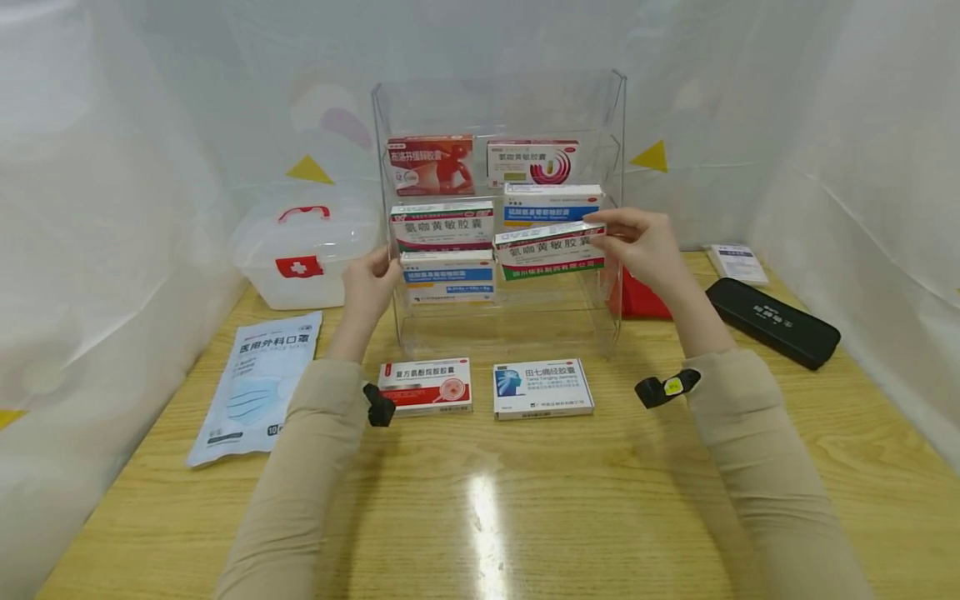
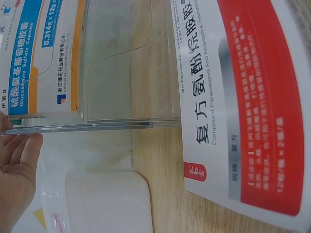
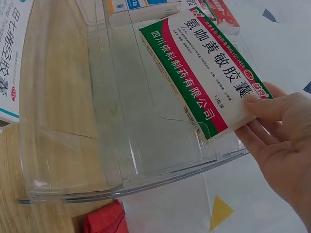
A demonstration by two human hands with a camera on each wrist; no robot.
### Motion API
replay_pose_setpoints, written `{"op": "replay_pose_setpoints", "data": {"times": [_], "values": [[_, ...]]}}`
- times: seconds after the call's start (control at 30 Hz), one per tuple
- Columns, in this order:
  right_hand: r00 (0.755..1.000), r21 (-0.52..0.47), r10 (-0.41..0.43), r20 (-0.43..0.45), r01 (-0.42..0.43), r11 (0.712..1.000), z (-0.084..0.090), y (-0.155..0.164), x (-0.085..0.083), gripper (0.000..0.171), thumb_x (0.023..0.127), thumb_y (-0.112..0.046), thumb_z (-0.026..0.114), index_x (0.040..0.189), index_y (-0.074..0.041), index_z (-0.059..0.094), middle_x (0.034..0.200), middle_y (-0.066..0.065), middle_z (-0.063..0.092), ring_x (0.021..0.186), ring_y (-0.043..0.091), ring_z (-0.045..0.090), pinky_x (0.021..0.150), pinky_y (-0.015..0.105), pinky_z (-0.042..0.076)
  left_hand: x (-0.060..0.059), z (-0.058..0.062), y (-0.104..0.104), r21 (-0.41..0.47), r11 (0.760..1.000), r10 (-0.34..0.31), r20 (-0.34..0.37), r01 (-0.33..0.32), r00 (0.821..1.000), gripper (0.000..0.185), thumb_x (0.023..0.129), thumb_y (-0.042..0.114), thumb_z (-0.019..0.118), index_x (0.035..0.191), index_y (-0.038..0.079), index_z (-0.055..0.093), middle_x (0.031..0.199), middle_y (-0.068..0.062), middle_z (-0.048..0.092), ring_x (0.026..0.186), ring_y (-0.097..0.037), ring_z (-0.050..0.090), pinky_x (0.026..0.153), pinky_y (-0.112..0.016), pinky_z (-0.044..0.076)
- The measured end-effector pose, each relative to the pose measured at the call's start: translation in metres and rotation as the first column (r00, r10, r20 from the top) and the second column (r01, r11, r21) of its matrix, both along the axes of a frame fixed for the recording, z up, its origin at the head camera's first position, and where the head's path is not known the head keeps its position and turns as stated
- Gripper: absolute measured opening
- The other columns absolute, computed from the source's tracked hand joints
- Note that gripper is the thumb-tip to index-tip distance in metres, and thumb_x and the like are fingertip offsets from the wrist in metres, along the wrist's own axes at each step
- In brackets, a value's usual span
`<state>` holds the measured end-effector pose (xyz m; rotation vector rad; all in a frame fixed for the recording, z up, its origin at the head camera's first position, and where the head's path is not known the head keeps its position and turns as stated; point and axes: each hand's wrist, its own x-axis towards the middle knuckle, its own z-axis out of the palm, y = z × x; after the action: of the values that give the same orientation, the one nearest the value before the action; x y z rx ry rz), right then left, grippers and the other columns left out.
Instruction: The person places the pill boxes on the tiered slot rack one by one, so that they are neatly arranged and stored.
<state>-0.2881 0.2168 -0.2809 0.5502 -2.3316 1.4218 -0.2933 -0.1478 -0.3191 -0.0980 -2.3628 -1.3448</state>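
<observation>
My right hand pinches a white medicine box with red and green bands by its right end, thumb on the printed face. The box tilts in front of the right side of a clear tiered display rack, just below a blue-and-white box. At the rack's left side panel, my left hand grips the edge. Beside those fingers, another blue-and-white box stands on a lower tier. Above it is a box with a matching red and green print.
The top tier holds a red box and a white box with a pink swirl. Two boxes lie before the rack, one red-and-white, one blue-and-white. Around stand a first-aid case, mask packet, black case and red item.
</observation>
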Motion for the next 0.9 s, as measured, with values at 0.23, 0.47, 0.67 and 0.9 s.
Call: {"op": "replay_pose_setpoints", "data": {"times": [0.23, 0.47, 0.67, 0.9], "values": [[0.999, 0.057, 0.007, 0.036, -0.009, 0.998, -0.009, -0.001, -0.003, 0.026, 0.085, -0.007, 0.065, 0.111, -0.004, 0.068, 0.109, 0.006, 0.066, 0.083, 0.000, 0.063, 0.072, 0.009, 0.050, -0.002, -0.001, 0.000, 0.001, 1.000, 0.005, -0.009, -0.005, 1.000, 0.035, 0.088, 0.011, 0.055, 0.122, 0.005, 0.063, 0.114, -0.017, 0.066, 0.104, -0.026, 0.065, 0.089, -0.036, 0.053], [0.998, 0.122, -0.018, 0.053, 0.011, 0.993, -0.015, -0.004, -0.001, 0.026, 0.086, -0.002, 0.063, 0.111, -0.001, 0.066, 0.111, 0.019, 0.065, 0.076, 0.004, 0.062, 0.067, 0.009, 0.049, -0.001, -0.001, 0.000, 0.004, 1.000, 0.004, -0.004, -0.004, 1.000, 0.035, 0.088, 0.011, 0.055, 0.122, 0.006, 0.063, 0.115, -0.017, 0.065, 0.105, -0.026, 0.065, 0.090, -0.036, 0.053], [0.995, 0.234, -0.082, 0.050, 0.068, 0.970, -0.017, -0.008, 0.004, 0.025, 0.087, 0.003, 0.059, 0.111, -0.001, 0.064, 0.115, 0.019, 0.061, 0.098, 0.030, 0.062, 0.085, 0.033, 0.053, 0.000, -0.001, -0.001, 0.002, 1.000, 0.000, -0.012, 0.000, 1.000, 0.035, 0.088, 0.010, 0.055, 0.122, 0.005, 0.063, 0.115, -0.018, 0.065, 0.104, -0.026, 0.065, 0.090, -0.036, 0.053], [0.995, 0.298, -0.096, -0.026, 0.100, 0.949, -0.021, -0.010, 0.007, 0.024, 0.087, 0.006, 0.057, 0.110, 0.003, 0.063, 0.113, 0.023, 0.058, 0.105, 0.038, 0.058, 0.091, 0.050, 0.049, 0.000, -0.001, -0.001, 0.005, 1.000, 0.003, -0.028, -0.003, 1.000, 0.034, 0.088, 0.010, 0.055, 0.120, 0.004, 0.063, 0.113, -0.018, 0.066, 0.102, -0.025, 0.066, 0.088, -0.037, 0.054]]}}
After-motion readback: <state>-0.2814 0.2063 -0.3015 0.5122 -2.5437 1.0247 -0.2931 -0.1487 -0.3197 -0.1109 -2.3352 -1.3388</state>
